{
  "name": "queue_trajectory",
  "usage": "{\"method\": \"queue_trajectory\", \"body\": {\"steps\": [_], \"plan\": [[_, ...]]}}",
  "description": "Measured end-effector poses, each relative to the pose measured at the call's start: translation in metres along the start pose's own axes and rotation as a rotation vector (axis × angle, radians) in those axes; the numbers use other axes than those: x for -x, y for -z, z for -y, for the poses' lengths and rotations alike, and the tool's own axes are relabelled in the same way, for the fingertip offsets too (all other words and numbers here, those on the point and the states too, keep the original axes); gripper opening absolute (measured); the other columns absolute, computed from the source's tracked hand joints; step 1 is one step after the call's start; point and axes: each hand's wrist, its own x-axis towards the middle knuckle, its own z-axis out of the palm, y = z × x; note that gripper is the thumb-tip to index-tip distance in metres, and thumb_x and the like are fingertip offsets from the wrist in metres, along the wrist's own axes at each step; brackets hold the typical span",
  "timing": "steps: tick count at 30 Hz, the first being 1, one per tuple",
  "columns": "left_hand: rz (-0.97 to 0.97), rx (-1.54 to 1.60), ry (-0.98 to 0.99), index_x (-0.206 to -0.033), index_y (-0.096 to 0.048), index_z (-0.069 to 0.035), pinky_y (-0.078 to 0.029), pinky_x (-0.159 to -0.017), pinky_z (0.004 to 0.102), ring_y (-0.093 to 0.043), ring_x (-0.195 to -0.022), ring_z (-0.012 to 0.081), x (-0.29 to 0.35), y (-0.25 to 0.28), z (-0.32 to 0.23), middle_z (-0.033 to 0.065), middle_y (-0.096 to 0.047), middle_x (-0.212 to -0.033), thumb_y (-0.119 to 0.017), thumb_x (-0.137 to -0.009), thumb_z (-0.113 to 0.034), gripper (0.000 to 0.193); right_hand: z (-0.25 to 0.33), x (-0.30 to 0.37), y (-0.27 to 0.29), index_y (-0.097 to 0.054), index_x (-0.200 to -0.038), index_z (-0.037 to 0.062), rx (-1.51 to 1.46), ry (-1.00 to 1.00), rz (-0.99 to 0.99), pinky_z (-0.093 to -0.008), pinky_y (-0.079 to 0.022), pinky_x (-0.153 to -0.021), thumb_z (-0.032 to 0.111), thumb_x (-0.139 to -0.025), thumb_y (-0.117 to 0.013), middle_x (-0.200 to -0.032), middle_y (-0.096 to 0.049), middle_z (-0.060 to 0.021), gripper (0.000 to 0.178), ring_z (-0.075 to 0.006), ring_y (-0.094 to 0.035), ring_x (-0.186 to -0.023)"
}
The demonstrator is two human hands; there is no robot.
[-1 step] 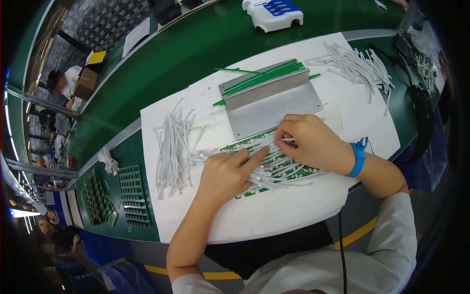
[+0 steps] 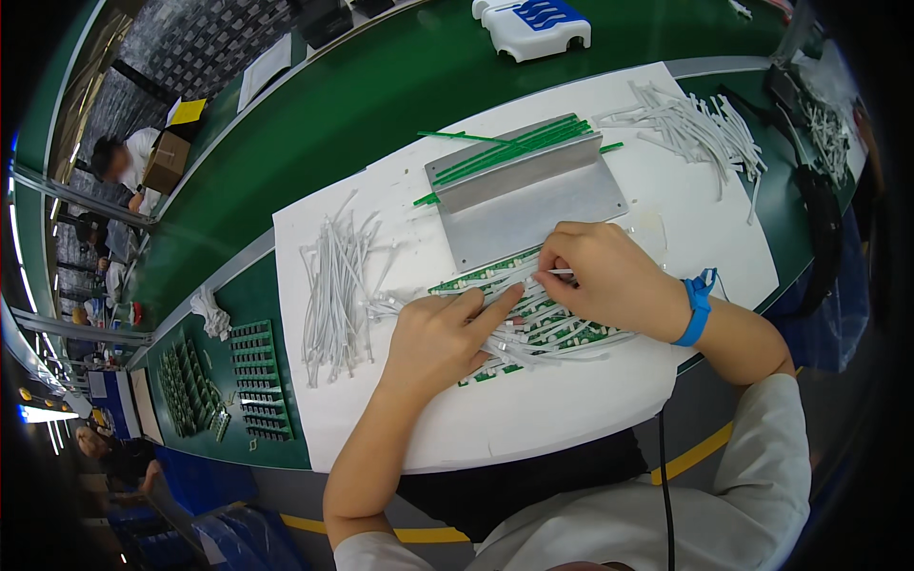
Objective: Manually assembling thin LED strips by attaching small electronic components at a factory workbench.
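Note:
In front of me lies a green circuit board panel [image 2: 495, 373], largely covered by white cables [image 2: 571, 335] with small connectors at their ends. My right hand [image 2: 609, 276], with a blue wrist strap [image 2: 698, 306], is closed in a pinch on a thin white cable [image 2: 562, 272] over the upper part of the panel. Across from it, my left hand [image 2: 436, 341] rests on the panel and cables. Its index finger stretches toward the right fingertips and touches down beside them; the other fingers are bent and partly hidden.
Loose white cables are piled at left [image 2: 335, 295] and far right [image 2: 700, 128] on the white sheet [image 2: 419, 443]. Beyond the panel stands an angled metal plate [image 2: 519, 214] with green strips [image 2: 514, 150]. More circuit boards [image 2: 259, 381] sit at left. A white-and-blue plastic casing [image 2: 533, 27] stands behind.

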Motion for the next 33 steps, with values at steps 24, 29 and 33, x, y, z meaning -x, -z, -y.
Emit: {"method": "queue_trajectory", "body": {"steps": [24,29,33], "plan": [[0.051,-0.005,0.126,-0.136,-0.069,-0.020,-0.053,-0.060,0.0362,-0.065,-0.067,0.0211,-0.001,0.001,-0.006,0.0010,-0.061,-0.085,-0.086,-0.060,-0.015,0.078,0.005,-0.005,-0.006,-0.074,-0.077,0.0049,-0.019,-0.203,-0.033,-0.0432,-0.057,-0.067,0.013,-0.079,-0.075,-0.080,-0.073,-0.0112,0.008,-0.0332,-0.072,-0.075],[0.046,0.019,0.127,-0.137,-0.069,-0.020,-0.054,-0.062,0.0362,-0.066,-0.068,0.0223,-0.002,0.000,-0.008,0.0011,-0.062,-0.087,-0.087,-0.060,-0.016,0.079,0.006,-0.002,-0.007,-0.074,-0.078,0.0048,0.012,-0.191,-0.035,-0.0440,-0.057,-0.067,0.012,-0.080,-0.075,-0.082,-0.073,-0.0104,0.007,-0.0334,-0.072,-0.076],[0.055,0.011,0.127,-0.136,-0.069,-0.020,-0.054,-0.061,0.0365,-0.066,-0.068,0.0224,-0.002,0.000,-0.007,0.0011,-0.062,-0.087,-0.087,-0.060,-0.016,0.078,0.004,-0.003,-0.007,-0.074,-0.078,0.0034,-0.024,-0.181,-0.045,-0.0424,-0.057,-0.066,0.011,-0.080,-0.075,-0.081,-0.073,-0.0113,0.008,-0.0331,-0.072,-0.075]]}}
